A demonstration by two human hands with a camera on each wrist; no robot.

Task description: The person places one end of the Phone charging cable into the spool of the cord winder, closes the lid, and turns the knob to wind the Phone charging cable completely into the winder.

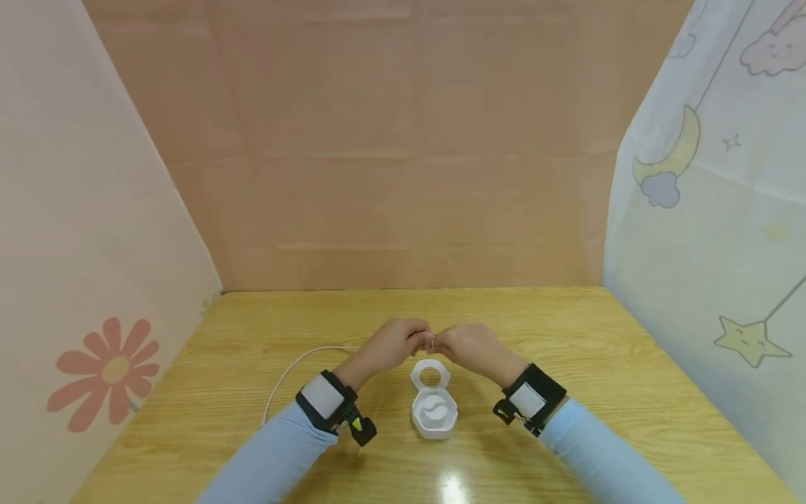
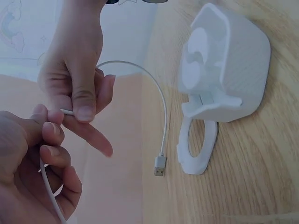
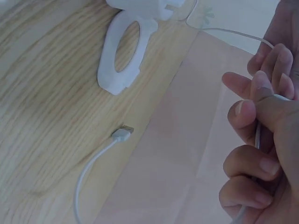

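Two hands (image 2: 28, 158) (image 2: 77, 74) pinch one white cable (image 2: 161, 107), apparently above one case (image 1: 434, 404).

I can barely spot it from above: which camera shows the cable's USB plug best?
The left wrist view: the USB plug hangs clear beside the white case. The right wrist view shows it smaller; in the head view the hands hide it.

Head view: cable (image 1: 296, 364) vanishes inside left hand (image 1: 392, 344) and right hand (image 1: 471, 346), plug unseen. Right wrist view: case (image 3: 140, 5) body cut off beyond fingers.
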